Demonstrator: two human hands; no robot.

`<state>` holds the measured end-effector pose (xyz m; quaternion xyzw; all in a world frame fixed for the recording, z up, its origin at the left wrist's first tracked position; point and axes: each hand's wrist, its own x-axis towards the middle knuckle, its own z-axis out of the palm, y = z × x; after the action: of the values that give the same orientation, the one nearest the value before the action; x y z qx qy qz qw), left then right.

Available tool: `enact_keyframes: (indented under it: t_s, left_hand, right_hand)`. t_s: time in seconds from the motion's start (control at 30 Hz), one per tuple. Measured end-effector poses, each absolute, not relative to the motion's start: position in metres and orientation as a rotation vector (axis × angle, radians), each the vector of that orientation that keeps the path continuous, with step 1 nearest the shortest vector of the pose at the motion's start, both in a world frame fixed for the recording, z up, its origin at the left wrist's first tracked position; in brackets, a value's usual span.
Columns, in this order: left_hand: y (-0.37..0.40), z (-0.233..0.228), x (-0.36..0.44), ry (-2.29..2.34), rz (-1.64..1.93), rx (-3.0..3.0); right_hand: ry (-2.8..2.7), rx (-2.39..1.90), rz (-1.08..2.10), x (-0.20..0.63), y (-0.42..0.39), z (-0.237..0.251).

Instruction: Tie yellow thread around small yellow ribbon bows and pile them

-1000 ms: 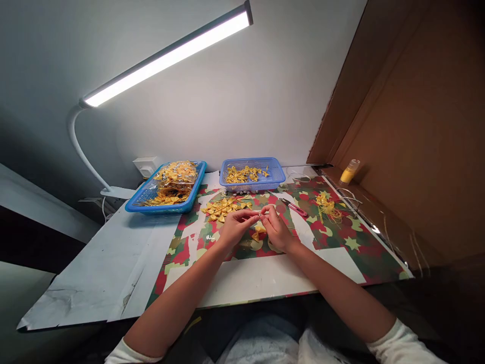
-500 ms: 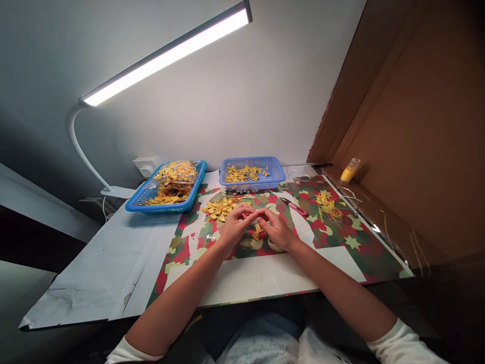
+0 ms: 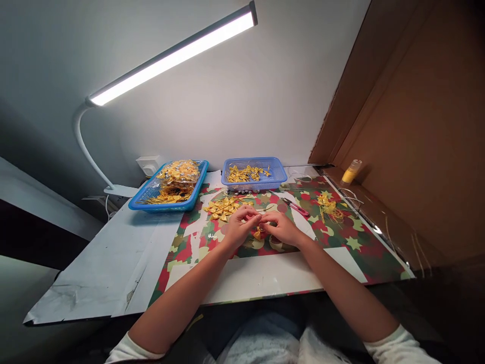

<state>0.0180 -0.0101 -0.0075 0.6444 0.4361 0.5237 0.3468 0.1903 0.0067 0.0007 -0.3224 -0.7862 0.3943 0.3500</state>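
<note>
One small, yellow, ribbon-like bow [image 3: 257,234], upper part hidden; just beyond it, your left hand [image 3: 240,225] and right hand [image 3: 282,228], fingers nearly closed, contents indiscernible.

A white lamp [image 3: 174,58] at the upper left gives strong light, and its strip is overexposed. The wall [image 3: 242,111] behind is bright, but the lower right corner becomes nearly black. Fine detail at the hands [image 3: 241,226] is soft. Wide-angle distortion stretches the frame's sides.
</note>
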Motion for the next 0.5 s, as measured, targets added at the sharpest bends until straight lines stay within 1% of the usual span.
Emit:
enact_keyframes:
  t_s: [0.1,0.17,0.27,0.37,0.5]
  left_hand:
    - [-0.012,-0.005,0.018,1.195,1.333,1.702]
    - [-0.015,-0.002,0.018,1.354,1.269,1.809]
    - [-0.021,0.002,0.019,1.609,0.988,2.097]
    - [-0.025,0.001,0.022,1.678,0.655,2.278]
    - [-0.023,0.000,0.021,1.708,0.509,2.260]
  right_hand:
    - [-1.974,-0.857,1.011,0.192,0.005,0.006]
    - [-1.907,-0.882,1.041,0.193,0.003,0.009]
    - [-1.742,-0.875,1.120,0.197,0.003,0.013]
    - [-1.554,-0.813,1.180,0.202,0.006,0.017]
    - [-1.258,-0.681,1.234,0.211,0.009,0.034]
